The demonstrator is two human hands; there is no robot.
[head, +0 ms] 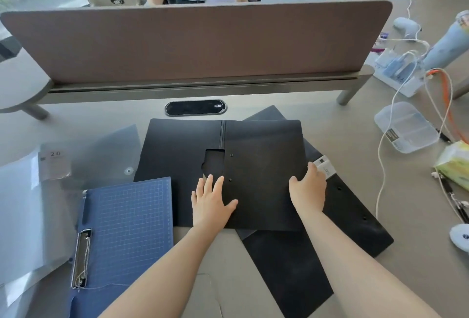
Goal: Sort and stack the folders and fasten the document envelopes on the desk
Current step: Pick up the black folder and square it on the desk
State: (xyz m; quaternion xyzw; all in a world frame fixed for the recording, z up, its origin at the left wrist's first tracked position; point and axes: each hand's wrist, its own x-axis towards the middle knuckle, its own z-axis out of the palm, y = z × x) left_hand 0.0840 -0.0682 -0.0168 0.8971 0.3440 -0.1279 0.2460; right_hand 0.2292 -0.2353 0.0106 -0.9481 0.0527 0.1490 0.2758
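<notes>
While lying open on another | black folder (261, 165): matte, 2 rivets | left hand (212, 203) flat | right hand (308, 190) grasps its edge

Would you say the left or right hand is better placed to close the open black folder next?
Probably the right hand: it curls on the open black folder at its free right edge, while the left hand lies flat near the spine.
</notes>
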